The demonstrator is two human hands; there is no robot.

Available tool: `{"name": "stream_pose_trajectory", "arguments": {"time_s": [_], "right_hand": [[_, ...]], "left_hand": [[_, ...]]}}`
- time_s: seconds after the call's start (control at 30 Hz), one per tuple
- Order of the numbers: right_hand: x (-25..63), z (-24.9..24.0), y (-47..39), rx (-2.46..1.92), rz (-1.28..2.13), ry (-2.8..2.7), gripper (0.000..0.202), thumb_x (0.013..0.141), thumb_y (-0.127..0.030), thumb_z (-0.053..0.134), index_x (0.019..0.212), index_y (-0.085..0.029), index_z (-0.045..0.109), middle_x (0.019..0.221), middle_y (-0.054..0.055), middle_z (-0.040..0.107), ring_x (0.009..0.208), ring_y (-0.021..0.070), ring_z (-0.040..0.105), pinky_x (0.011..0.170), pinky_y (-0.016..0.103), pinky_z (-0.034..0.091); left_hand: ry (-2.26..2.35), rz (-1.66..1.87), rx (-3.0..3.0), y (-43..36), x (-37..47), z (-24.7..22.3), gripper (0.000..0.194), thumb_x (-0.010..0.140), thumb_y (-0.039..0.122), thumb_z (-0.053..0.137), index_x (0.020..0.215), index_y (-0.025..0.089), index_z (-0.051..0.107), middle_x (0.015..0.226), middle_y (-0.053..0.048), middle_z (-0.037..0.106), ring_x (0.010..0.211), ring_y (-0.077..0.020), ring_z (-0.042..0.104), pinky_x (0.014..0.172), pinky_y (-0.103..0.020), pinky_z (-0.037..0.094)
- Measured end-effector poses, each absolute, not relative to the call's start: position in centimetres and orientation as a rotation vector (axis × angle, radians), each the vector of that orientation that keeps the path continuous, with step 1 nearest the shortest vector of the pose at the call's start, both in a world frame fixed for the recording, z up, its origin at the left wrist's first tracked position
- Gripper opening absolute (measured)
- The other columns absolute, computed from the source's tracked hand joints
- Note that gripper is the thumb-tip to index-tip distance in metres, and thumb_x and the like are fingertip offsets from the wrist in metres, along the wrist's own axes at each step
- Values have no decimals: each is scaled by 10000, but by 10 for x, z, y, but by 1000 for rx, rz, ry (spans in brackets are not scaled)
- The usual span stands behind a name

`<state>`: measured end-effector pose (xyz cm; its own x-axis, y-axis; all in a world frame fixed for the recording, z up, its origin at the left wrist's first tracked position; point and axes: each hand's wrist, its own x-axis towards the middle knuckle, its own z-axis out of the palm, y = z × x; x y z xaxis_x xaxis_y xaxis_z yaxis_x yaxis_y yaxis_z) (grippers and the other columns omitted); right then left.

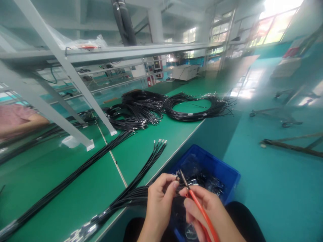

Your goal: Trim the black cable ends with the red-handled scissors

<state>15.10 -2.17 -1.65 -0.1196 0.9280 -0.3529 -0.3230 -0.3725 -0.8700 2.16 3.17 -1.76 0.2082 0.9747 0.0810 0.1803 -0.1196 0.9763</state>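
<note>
My left hand (160,198) pinches the end of a black cable (177,178) between thumb and fingers, above a blue bin (232,178). In my right hand (207,208) are orange-handled pliers or cutters (202,210), their metal tip just right of the cable end. The two hands are close together. A bundle of black cables (133,196) runs from the left along the green table's edge toward my left hand. Several of its strands fan out with pale metal ends (161,141).
Coiled black cables (189,116) lie farther back on the green table (176,134). Another long bundle (83,168) stretches across the left. Grey shelf posts (83,94) stand on the table. A person's arm (30,126) shows at far left. Wheeled stands (285,124) are on the right floor.
</note>
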Motion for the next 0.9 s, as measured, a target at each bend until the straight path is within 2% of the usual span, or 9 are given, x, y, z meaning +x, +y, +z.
{"name": "stream_pose_trajectory", "arguments": {"time_s": [0.1,0.23,0.43,0.63,0.77,0.83,0.9], "right_hand": [[156,-18,-24,-1195,1676,-808,406,671,-461,678,890,-144,549,506,-24,601,227,11,353,281,131,237],[156,-16,-24,-1246,1726,-906,321,656,-369,682,840,-133,565,478,-28,582,240,-9,293,290,120,213],[152,-12,-19,-1274,1684,-890,342,661,-396,657,867,-136,572,485,-27,587,222,20,324,273,150,248],[154,-16,-17,-1295,1678,-885,302,679,-345,656,877,-137,565,504,-22,611,224,21,338,275,152,269],[155,-20,-19,-1312,1722,-884,307,695,-384,644,885,-157,563,495,-25,610,228,39,381,279,153,282],[154,-24,-22,-1345,1692,-882,253,689,-347,649,847,-167,570,489,-35,595,255,44,390,303,159,298],[154,-30,-26,-1339,1614,-908,185,637,-228,675,789,-168,588,513,-44,581,346,62,448,373,172,349]], "left_hand": [[1160,1066,1489,33,22,-20,60,772,210,607,781,175,653,702,-6,640,580,-127,541,550,-214,455],[1172,1070,1519,32,21,-21,64,768,197,600,776,173,658,717,-21,659,622,-149,581,585,-233,475],[1197,1059,1653,29,22,-17,84,773,170,576,742,180,655,698,-8,650,649,-154,594,623,-236,466],[1223,1108,1688,29,27,-14,100,760,164,574,705,181,657,665,-12,647,618,-159,593,595,-235,459],[1228,1115,1727,30,28,-16,112,770,163,566,723,190,664,678,-15,656,625,-163,599,604,-242,462],[1237,1122,1754,30,28,-17,115,772,161,565,731,194,668,682,-14,656,627,-165,600,603,-242,461],[1250,1128,1801,30,28,-17,114,774,159,567,734,194,667,685,-12,652,632,-164,601,602,-240,456]]}}
